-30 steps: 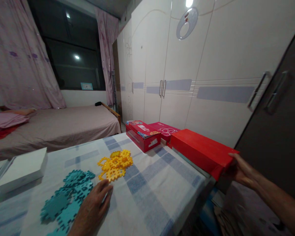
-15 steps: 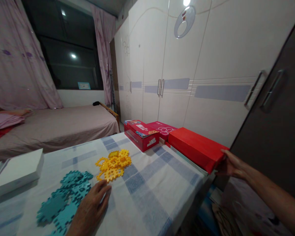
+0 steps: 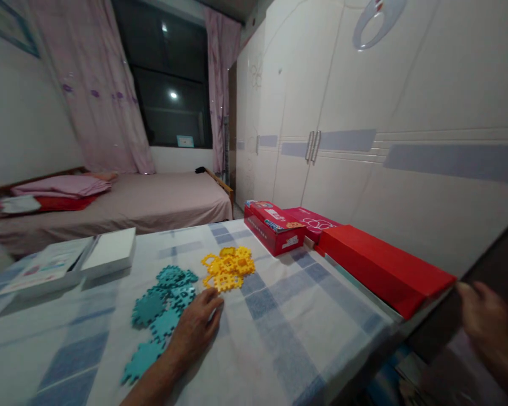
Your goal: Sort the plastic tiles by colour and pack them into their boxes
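My left hand (image 3: pixel 200 320) rests on the tablecloth, fingers loosely bent and thumb apart, holding nothing. Its fingertips lie just in front of a pile of yellow plastic gear-like pieces (image 3: pixel 229 267). Beside and partly under that hand and forearm spread teal toothed plastic pieces (image 3: pixel 150 307), some solid, some with holes. At the right edge my right hand (image 3: pixel 485 318) is blurred, with its fingers somewhat apart. Its fingertips are at the near end of a long red box (image 3: pixel 385 265); whether they still touch it is hard to see.
A red printed box (image 3: pixel 273 228) and a flatter magenta box (image 3: pixel 311 219) stand at the table's back right. White box halves (image 3: pixel 110 251) lie at the left, one with printed sheets. Beyond the checked tablecloth (image 3: pixel 296 332) are a bed (image 3: pixel 173 197) and a white wardrobe (image 3: pixel 342 101).
The view has swung left, so everything sits further right. My right hand has shifted outward from its grasp on the red box's end. My left hand stays by the yellow pieces.
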The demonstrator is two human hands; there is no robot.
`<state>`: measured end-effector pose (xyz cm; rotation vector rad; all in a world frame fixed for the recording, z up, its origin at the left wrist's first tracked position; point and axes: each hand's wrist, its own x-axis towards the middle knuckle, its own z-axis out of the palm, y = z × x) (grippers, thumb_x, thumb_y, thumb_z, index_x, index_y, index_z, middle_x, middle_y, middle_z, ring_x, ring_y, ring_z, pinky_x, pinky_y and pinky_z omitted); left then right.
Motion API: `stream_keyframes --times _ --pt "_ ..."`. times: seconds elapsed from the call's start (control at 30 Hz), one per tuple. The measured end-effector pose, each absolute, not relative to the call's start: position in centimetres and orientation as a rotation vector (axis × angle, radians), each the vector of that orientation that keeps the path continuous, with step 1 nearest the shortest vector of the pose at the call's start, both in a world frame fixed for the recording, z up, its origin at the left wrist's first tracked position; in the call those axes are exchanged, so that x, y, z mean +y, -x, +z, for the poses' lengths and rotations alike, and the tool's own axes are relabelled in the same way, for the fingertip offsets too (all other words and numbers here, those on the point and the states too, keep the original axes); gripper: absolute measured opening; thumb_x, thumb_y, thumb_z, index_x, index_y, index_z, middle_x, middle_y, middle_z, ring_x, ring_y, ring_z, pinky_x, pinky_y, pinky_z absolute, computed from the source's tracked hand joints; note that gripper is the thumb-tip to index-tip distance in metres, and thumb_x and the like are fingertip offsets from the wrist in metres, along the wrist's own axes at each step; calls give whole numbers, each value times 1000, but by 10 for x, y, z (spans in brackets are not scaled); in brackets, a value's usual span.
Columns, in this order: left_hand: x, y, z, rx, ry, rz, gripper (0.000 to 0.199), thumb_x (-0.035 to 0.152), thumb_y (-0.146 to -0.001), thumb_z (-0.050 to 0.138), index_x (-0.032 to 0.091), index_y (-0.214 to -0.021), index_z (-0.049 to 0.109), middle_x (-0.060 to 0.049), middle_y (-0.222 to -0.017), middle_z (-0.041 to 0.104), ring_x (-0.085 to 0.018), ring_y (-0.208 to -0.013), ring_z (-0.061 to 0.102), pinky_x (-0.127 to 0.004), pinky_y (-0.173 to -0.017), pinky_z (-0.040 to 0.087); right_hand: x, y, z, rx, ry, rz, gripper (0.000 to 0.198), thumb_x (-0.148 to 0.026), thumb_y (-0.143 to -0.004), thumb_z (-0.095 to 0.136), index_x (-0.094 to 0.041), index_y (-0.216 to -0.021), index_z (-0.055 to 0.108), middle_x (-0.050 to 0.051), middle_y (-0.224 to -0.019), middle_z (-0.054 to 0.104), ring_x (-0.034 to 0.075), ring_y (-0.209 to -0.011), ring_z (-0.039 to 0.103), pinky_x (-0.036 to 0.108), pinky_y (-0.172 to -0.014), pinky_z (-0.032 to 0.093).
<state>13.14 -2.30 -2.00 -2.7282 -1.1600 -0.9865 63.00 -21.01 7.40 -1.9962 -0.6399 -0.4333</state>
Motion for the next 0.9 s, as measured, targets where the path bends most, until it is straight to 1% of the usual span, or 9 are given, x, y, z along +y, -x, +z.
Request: stream_keyframes --times 0.07,0.17,0.3,0.4,0.57,0.67,0.77,0.83,0.9 --pt "-27 -134 -14 -1192 2745 -998 25 21 -88 43 20 -100 65 -11 -112 62 -20 -103 61 -35 -89 51 -204 -600 72 -736 1901 -434 67 -54 -81 45 -11 -132 49 29 -122 53 35 -112 53 50 -88 42" --pt "-32 -136 -9 -1254 2766 -1011 23 17 -88 43 19 -95 65 -11 -109 61 -20 -101 59 -34 -88 51 -177 -538 66 -962 1767 -236 60 -54 -80 47 -24 -132 47 17 -131 50 31 -121 47 47 -99 38" --pt "-33 -137 -9 -1289 2774 -1005 18 15 -86 45 19 -88 63 -11 -108 60 -19 -102 57 -34 -88 49 -112 -458 51 -1177 1675 282 59 -57 -72 51 -26 -122 50 11 -129 52 32 -116 51 49 -95 42" --pt "-32 -138 -14 -1270 2791 -1011 15 13 -84 47 19 -82 61 -11 -107 61 -18 -98 58 -32 -85 50 -58 -414 35 -1279 1577 451 59 -56 -70 51 -22 -118 51 12 -125 54 29 -115 52 45 -90 46" --pt "-41 -145 -4 -1252 2721 -960 11 13 -79 53 18 -84 62 -13 -118 59 -21 -103 58 -33 -85 51 0 -374 -4 -1334 1500 387 53 -49 -75 46 -18 -118 49 13 -121 53 27 -113 51 44 -92 44" --pt "-46 -143 31 -1151 2732 -865 22 16 -78 56 20 -99 60 -10 -116 61 -22 -103 58 -34 -83 53 8 -369 -24 -1398 1532 308 49 -42 -78 44 -16 -119 48 13 -118 52 27 -108 53 46 -94 43" --pt "-32 -111 74 -1164 2622 -787 28 18 -83 47 21 -109 58 -9 -118 60 -21 -105 58 -36 -86 51 2 -366 -29 -1442 1528 259 42 -32 -79 43 -18 -119 49 11 -117 52 25 -105 54 45 -94 43" --pt "0 -69 86 -1346 2377 -826 32 26 -86 44 15 -112 57 -12 -125 56 -26 -113 53 -43 -93 46 -2 -363 -26 -1472 1514 217 40 -25 -77 44 -19 -116 50 10 -113 54 24 -106 53 45 -95 43" --pt "47 -21 80 -1541 2129 -832 51 44 -84 46 9 -120 51 -17 -138 42 -37 -127 38 -55 -100 36 -1 -361 -24 -1501 1529 188 40 -19 -76 44 -20 -115 51 9 -111 55 22 -106 53 43 -96 44"
